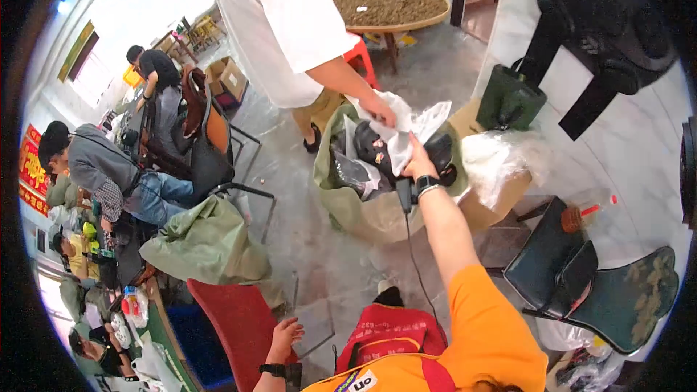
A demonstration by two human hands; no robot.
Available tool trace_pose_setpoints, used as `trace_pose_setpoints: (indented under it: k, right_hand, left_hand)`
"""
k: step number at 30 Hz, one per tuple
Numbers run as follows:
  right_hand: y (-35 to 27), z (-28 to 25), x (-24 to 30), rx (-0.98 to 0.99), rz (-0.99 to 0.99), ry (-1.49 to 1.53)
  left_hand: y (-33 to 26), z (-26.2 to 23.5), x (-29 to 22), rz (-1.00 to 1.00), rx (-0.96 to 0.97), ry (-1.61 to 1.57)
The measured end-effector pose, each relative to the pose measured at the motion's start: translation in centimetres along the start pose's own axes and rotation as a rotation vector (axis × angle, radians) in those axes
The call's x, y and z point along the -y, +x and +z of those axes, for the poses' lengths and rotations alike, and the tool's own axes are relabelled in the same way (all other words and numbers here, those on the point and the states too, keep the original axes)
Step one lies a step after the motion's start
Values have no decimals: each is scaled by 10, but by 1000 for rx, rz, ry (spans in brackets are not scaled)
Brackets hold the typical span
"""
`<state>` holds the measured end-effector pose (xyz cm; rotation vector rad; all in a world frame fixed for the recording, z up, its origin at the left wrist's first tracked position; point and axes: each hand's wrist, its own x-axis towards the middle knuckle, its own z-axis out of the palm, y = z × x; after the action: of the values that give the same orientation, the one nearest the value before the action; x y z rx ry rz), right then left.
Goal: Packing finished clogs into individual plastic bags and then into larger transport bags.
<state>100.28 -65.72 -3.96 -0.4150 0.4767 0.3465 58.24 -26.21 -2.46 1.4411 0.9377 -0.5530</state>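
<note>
My right hand reaches forward into a big open olive-green sack and pinches a clear plastic bag among dark packed items. A black band sits on that wrist, and a black cable hangs below it. A person in a white shirt stands across the sack, one hand on the same plastic. My left hand rests low at the edge of a red chair, fingers loosely apart, holding nothing.
A second stuffed green sack lies on a chair at left, where several people sit at tables. Black chairs, a red-capped bottle, a cardboard box and a dark green bag stand right. Round trays lie beyond.
</note>
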Motion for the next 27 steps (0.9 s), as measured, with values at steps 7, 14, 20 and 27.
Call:
trace_pose_setpoints:
  k: [7, 14, 20, 27]
  right_hand:
    - [50, 8, 15, -196, -402, -442]
    - [60, 3, 24, -43, -553, -695]
    - [10, 88, 17, 207, -479, -690]
    - [-79, 100, -48, 424, -872, -1147]
  left_hand:
    - [16, 32, -57, 72, 35, -19]
    - [19, 93, -116, 154, 89, 47]
    - [9, 156, -139, 130, 103, 8]
    - [-15, 233, -235, 649, -173, -12]
